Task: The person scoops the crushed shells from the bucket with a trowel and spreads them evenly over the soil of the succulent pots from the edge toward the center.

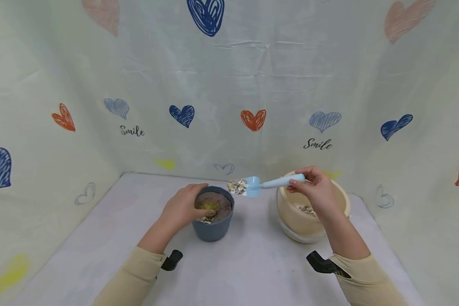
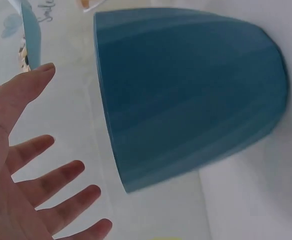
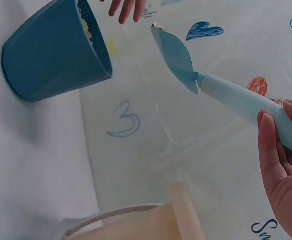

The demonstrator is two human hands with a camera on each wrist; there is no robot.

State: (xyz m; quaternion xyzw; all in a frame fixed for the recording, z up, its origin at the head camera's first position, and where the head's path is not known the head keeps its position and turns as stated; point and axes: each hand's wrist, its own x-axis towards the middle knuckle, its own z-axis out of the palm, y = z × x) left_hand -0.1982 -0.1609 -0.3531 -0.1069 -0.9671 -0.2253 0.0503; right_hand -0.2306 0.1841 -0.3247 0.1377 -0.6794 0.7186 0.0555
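In the head view my right hand point(image 1: 318, 189) grips the handle of a light blue trowel point(image 1: 281, 182), thumb and fingers pinching its end. Its scoop carries a heap of pale and brown chips point(image 1: 237, 186) beside the rim of a blue plant pot point(image 1: 211, 231). Grey soil fills that pot, with a small yellow-green plant point(image 1: 209, 207) and some chips on top. My left hand point(image 1: 180, 208) is at the pot's left rim with fingers spread. The left wrist view shows its fingers point(image 2: 51, 185) apart from the pot wall, holding nothing.
A cream pot point(image 1: 300, 219) stands on a saucer point(image 1: 296, 236) at the table's right, under my right hand, with chips point(image 1: 307, 210) inside. Behind the white table point(image 1: 248, 263) hangs a curtain point(image 1: 283, 93) printed with hearts.
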